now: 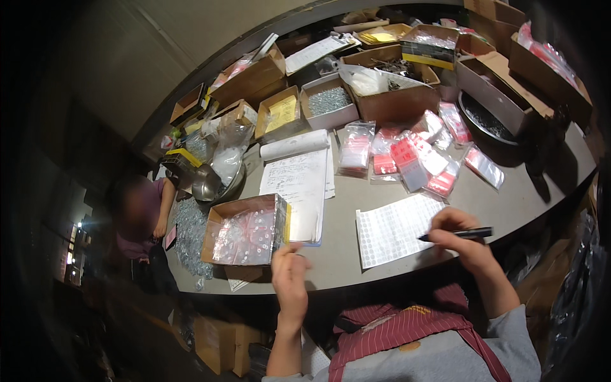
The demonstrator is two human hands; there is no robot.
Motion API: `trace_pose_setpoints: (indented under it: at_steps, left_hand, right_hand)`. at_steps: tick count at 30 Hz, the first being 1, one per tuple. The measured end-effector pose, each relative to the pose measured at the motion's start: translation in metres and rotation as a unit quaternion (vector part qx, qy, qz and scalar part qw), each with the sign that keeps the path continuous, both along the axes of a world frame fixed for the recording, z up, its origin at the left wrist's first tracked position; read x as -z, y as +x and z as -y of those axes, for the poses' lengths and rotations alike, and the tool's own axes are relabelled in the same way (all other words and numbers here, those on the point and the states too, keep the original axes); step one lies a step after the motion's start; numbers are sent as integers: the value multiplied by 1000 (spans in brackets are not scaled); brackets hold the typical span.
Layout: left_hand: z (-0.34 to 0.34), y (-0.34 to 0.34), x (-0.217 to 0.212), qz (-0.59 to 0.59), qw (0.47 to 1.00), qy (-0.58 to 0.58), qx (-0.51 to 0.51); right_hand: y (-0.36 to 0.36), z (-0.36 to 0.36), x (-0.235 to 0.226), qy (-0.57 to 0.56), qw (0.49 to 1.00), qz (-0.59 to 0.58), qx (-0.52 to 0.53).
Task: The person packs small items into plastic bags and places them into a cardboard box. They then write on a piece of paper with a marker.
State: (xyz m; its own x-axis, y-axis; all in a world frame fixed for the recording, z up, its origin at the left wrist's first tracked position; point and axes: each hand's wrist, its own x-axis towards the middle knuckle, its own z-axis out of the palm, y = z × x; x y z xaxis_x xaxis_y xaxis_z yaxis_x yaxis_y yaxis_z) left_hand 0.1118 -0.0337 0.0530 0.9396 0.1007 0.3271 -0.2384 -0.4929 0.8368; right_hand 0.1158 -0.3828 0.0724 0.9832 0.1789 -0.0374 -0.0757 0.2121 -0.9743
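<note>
Marking or labelling step, by the look of it: right hand [461, 239] clenched around a black pen [457, 234], tip aimed left toward the sheet of small white stickers [391, 229] flat on the grey tabletop [484, 197]. Pen tip poised just beside the sheet's right edge, apparently not yet touching. Left hand [289, 274] released, fingers loosely curled and holding nothing, at the near tabletop edge, just beside the front corner of an open cardboard box of clear small bags [245, 232] and the lower end of a handwritten paper list [299, 184].

Sticker sheet between the two hands, much nearer the right. Beyond it, a heap of red-and-clear zip bags [414, 159]; farther back, cartons of metal hardware [331, 102].

Next move, as a judgement: bringing the pen tip down onto one sticker with a steady wrist, and probably the free left hand pressing the sheet's near-left corner flat against sliding. Small cells, so little room for a drifting stroke.

Another person [143, 210] seated at the far left, hands apart from this work.
</note>
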Motion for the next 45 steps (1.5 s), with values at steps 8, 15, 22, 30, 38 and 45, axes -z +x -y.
trace_pose_setpoints:
  at_steps: [8, 15, 22, 30, 38, 45]
  left_hand:
    - [28, -14, 15, 185, 951, 231, -93]
    - [103, -12, 28, 203, 915, 291, 194]
    - [109, -10, 60, 186, 952, 208, 129]
    - [107, -12, 74, 189, 954, 206, 111]
    - [109, -9, 76, 206, 951, 208, 99]
    - [108, -9, 73, 206, 947, 225, 96]
  right_hand:
    - [10, 3, 41, -31, 997, -13, 65]
    - [36, -29, 37, -70, 996, 45, 11]
    - [69, -70, 56, -151, 983, 104, -21]
    - [85, -92, 69, -299, 915, 269, 36]
    - [76, -87, 68, -280, 934, 222, 6]
    - [70, -85, 63, -259, 949, 179, -14]
